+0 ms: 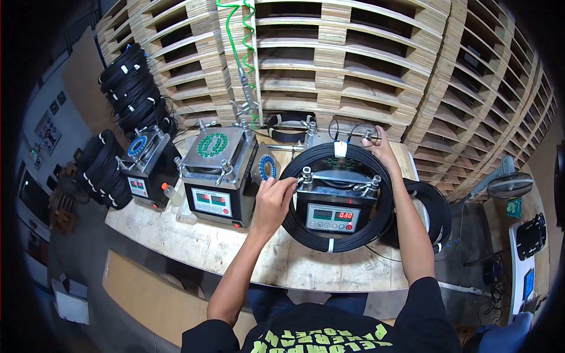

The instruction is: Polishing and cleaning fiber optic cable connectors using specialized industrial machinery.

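Note:
A coil of black cable (337,243), tied with white bands, hangs around a black tester box (315,199) with a lit red display. My left hand (272,203) is closed at the near left metal clamp knob (306,172), fingertips pinching its lever. My right hand (384,154) reaches over the coil to the far right knob (369,136), where its fingers close round the metal. Thin cable ends (334,128) loop up behind the coil. The near right knob (375,182) is untouched. Most of the tester's top plate is hidden.
Left of me stand a second tester (210,197) with green connectors on top and a smaller one (140,183) with a blue ring. Cable coils are stacked at left (126,88) and one lies at right (432,206). An air gun (245,100) hangs overhead; wooden pallets (329,53) rise behind.

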Demonstrator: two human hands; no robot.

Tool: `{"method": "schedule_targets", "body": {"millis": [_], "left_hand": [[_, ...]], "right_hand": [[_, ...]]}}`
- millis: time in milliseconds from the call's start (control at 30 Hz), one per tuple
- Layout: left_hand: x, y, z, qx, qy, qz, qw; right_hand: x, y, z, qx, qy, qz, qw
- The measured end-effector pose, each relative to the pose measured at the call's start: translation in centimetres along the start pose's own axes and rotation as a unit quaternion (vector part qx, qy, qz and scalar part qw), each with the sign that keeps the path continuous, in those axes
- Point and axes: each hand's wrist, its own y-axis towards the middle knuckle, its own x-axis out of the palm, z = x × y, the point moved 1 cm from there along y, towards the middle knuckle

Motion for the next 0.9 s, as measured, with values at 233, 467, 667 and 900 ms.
{"method": "schedule_targets", "body": {"millis": [233, 467, 667, 900], "left_hand": [[-1.2, 0.8, 0.9, -0.036, -0.032, -0.03, 0.998], [-0.9, 1.7, 0.7, -0.023, -0.085, -0.049, 0.995], [-0.4, 2.2, 0.0, -0.044, -0.039, -0.094, 0.994], [2.1, 1.9, 0.0, -0.064, -0.122, -0.042, 0.99]], "right_hand": [[0.0, -0.2, -0.1, 0.013, 0.035, -0.004, 0.999], [0.4, -0.3, -0.3, 0.006, 0.065, -0.004, 0.998], [-0.7, -1.1, -1.0, 0.003, 0.024, 0.019, 1.0], [-2.2, -8.8, -8.5, -0.134, -0.01, 0.234, 0.963]]}}
